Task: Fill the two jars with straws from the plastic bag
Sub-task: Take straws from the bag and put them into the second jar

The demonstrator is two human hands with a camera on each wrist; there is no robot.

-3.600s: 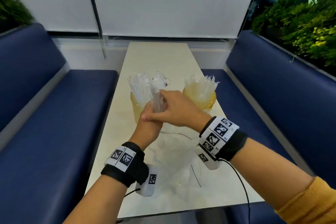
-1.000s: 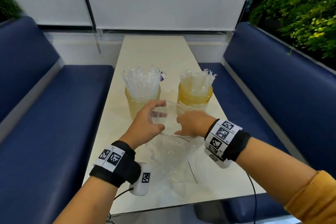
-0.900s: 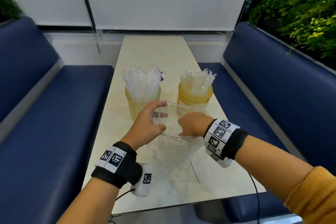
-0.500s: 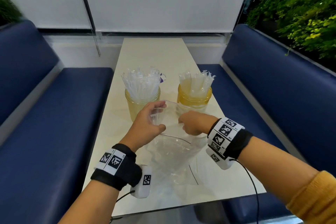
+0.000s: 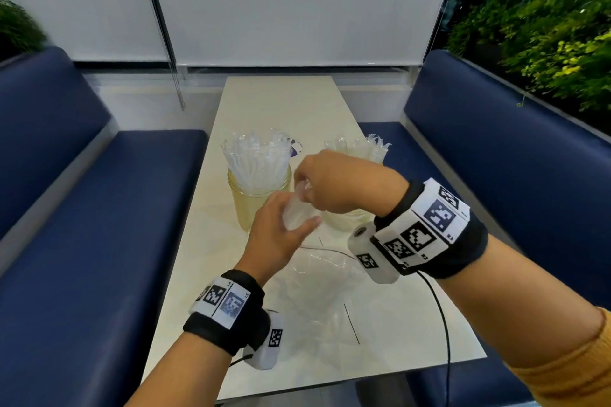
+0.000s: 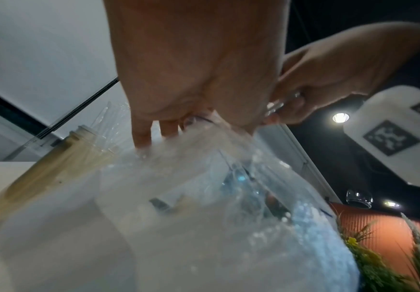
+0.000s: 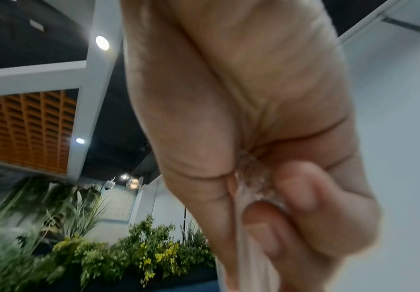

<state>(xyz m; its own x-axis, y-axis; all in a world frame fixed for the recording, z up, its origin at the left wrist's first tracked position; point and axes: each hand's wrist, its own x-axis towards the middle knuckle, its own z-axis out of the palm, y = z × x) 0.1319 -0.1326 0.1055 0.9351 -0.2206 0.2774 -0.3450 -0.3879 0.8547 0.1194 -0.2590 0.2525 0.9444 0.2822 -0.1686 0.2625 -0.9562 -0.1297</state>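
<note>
Both hands grip the limp, slippery clear plastic bag [image 5: 317, 287] lying on the near table: the left hand [image 5: 277, 235] clutches its gathered neck, the right hand [image 5: 334, 185] pinches the top, the firmest hold on it.

Even, soft indoor light fills the head view, its edges bowed by the wide lens; round ceiling lamps [image 6: 340, 117] flare in both wrist views, where motion blurs the near hands and the plants [image 7: 134, 254].
</note>
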